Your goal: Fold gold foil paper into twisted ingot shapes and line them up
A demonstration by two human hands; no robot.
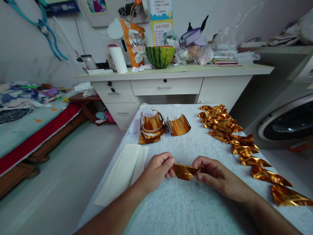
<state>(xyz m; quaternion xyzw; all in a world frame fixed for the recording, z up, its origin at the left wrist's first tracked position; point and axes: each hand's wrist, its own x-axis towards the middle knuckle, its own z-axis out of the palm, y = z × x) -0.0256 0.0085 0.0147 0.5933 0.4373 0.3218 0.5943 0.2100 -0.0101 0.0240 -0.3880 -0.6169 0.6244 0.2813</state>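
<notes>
A folded gold foil paper point(185, 172), shaped like a small boat, is held above the cloth-covered table between both hands. My left hand point(160, 168) pinches its left tip with thumb and fingers. At the opposite tip, my right hand point(211, 174) grips it the same way, fingers curled. Beyond the hands lie a curled stack of gold foil sheets point(152, 125) and a second, smaller curled stack point(179, 125). Several finished-looking folded gold foil pieces point(222, 129) run in a line down the table's right side. Pale paper sheets point(119, 171) lie left of my left hand.
A white desk point(166, 83) with drawers stands behind the table, carrying a halved watermelon point(160, 57), an orange snack bag point(134, 44) and a paper roll point(118, 58). A washing machine point(288, 98) is at right, a bed point(31, 130) at left.
</notes>
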